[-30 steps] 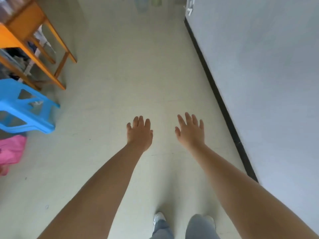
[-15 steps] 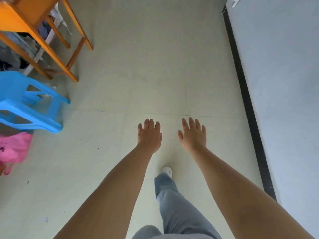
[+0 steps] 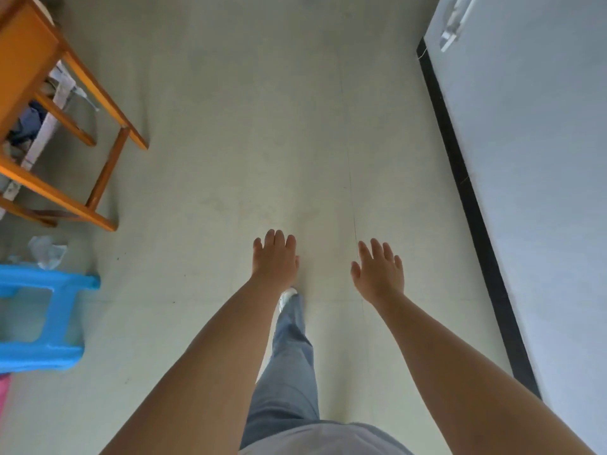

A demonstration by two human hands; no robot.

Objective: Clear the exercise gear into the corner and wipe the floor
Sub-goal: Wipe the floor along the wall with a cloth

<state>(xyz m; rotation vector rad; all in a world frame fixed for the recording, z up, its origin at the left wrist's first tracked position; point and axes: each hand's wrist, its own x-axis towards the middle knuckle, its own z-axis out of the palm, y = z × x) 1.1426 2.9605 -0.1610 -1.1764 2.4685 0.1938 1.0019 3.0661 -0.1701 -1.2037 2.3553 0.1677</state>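
I'm reaching both arms out over the pale green smooth floor [image 3: 230, 126], left hand [image 3: 275, 261] and right hand [image 3: 379, 274] both empty, fingers [image 3: 365, 249] straight and slightly spread, palms down, probably just for balance while walking. One grey-trousered leg [image 3: 290, 353] is stepping forward beneath the left hand. No exercise gear or wiping cloth is showing, so I cannot tell where they are. An orange wooden table frame [image 3: 98, 103] and a blue plastic stool [image 3: 49, 320] are sitting along the floor's left edge, the black skirting strip [image 3: 466, 192] along its right edge.
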